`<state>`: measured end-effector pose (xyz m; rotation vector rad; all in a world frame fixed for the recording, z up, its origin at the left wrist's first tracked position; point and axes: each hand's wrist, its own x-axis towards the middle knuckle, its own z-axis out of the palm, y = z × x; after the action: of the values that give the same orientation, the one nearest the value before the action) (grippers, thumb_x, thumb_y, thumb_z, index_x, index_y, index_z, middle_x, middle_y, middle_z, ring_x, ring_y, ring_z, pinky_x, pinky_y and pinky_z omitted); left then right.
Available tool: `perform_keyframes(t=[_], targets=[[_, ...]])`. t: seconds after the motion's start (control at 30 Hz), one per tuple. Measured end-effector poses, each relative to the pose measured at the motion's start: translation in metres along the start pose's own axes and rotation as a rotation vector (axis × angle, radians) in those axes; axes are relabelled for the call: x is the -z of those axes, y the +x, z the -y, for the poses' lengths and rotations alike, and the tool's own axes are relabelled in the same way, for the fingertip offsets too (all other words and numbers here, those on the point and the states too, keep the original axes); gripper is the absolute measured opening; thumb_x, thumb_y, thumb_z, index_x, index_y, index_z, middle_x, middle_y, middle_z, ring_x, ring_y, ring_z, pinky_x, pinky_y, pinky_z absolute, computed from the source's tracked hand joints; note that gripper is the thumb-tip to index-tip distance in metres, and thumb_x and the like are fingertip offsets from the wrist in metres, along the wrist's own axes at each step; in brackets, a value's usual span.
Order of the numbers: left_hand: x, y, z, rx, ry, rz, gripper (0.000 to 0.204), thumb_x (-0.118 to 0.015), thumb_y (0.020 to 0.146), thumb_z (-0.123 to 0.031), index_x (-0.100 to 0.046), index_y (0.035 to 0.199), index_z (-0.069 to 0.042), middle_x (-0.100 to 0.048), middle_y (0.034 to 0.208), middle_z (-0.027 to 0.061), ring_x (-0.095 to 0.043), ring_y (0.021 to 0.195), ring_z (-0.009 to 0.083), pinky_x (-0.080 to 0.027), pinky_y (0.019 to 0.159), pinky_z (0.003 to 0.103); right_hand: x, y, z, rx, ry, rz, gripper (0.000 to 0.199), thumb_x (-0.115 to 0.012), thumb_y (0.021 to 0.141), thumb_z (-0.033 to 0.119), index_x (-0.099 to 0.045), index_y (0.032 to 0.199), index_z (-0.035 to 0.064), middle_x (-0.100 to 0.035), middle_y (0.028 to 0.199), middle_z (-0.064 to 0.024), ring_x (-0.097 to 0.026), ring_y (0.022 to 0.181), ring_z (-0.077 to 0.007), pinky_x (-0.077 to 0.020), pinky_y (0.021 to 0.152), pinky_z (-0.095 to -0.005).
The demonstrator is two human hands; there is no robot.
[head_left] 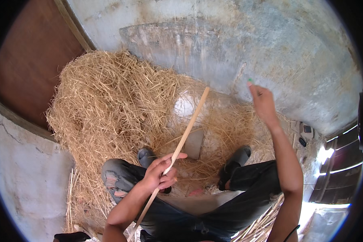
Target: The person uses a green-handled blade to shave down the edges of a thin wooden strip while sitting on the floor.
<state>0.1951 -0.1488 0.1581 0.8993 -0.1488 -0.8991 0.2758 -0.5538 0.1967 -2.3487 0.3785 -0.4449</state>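
My left hand [161, 173] is wrapped round a long pale stick [190, 125], perhaps wood or split bamboo. The stick slants from my lap up toward the wall, and its far end is free. My left index finger lies stretched across it. My right hand [264, 104] is raised away from the stick, near the wall on the right. Its fingers are closed, and a small green thing [250, 80] shows at their tips; its kind is too small to make out.
A big heap of dry straw [109, 97] fills the left side against a grey wall [213, 44]. Between my feet lies a flat grey block [194, 143]. Thin sticks [259, 222] lie beside my right leg. Small dark objects [302, 141] sit at the far right.
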Motion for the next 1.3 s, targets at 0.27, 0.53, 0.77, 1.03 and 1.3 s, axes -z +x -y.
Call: perform_keyframes(t=[0.27, 0.53, 0.77, 1.03, 1.3], targets=[[0.001, 0.009, 0.010, -0.115, 0.066, -0.016, 0.051, -0.043, 0.109, -0.031, -0.046, 0.142, 0.008, -0.035, 0.054, -0.0014, -0.033, 0.036, 0.0094, -0.030, 0.036, 0.025, -0.042, -0.088, 0.079, 0.418, 0.069, 0.448, 0.046, -0.063, 0.099, 0.045, -0.070, 0.084, 0.0016, -0.055, 0.058, -0.0207, -0.054, 0.051, -0.0384, -0.0434, 0.052, -0.0450], [-0.012, 0.007, 0.004, -0.008, -0.128, -0.007, 0.056, -0.041, 0.111, -0.030, -0.022, 0.162, -0.017, -0.029, 0.054, -0.0034, -0.029, 0.036, 0.0084, -0.028, 0.035, 0.023, -0.056, -0.113, 0.086, 0.528, 0.101, 0.537, 0.052, -0.061, 0.098, 0.052, -0.069, 0.077, 0.0050, -0.063, 0.062, -0.0183, -0.063, 0.058, -0.0399, -0.0491, 0.054, -0.0477], [0.005, 0.015, 0.008, 0.042, -0.498, 0.158, 0.056, -0.040, 0.111, -0.026, -0.020, 0.162, -0.016, -0.031, 0.050, -0.0036, -0.029, 0.032, 0.0077, -0.026, 0.030, 0.023, -0.062, -0.094, 0.072, 0.563, -0.049, 0.386, 0.052, -0.061, 0.096, 0.056, -0.069, 0.077, 0.0084, -0.062, 0.059, -0.0163, -0.064, 0.056, -0.0383, -0.0496, 0.052, -0.0471], [-0.007, 0.024, -0.004, 0.061, -0.537, 0.104, 0.055, -0.038, 0.111, -0.024, -0.019, 0.162, -0.014, -0.033, 0.050, -0.0043, -0.030, 0.032, 0.0065, -0.026, 0.029, 0.022, -0.056, -0.069, 0.067, 0.606, -0.156, 0.180, 0.055, -0.060, 0.097, 0.056, -0.068, 0.076, 0.0057, -0.060, 0.057, -0.0176, -0.063, 0.054, -0.0377, -0.0482, 0.051, -0.0466], [0.004, 0.001, 0.017, 0.117, -0.597, 0.355, 0.056, -0.035, 0.112, -0.022, -0.013, 0.163, -0.012, -0.032, 0.051, -0.0031, -0.032, 0.033, 0.0066, -0.028, 0.031, 0.022, 0.006, 0.027, -0.010, -0.004, -0.058, -0.173, 0.058, -0.057, 0.103, 0.050, -0.061, 0.067, 0.0043, -0.042, 0.051, -0.0039, -0.035, 0.047, -0.0142, -0.0299, 0.045, -0.0341]])
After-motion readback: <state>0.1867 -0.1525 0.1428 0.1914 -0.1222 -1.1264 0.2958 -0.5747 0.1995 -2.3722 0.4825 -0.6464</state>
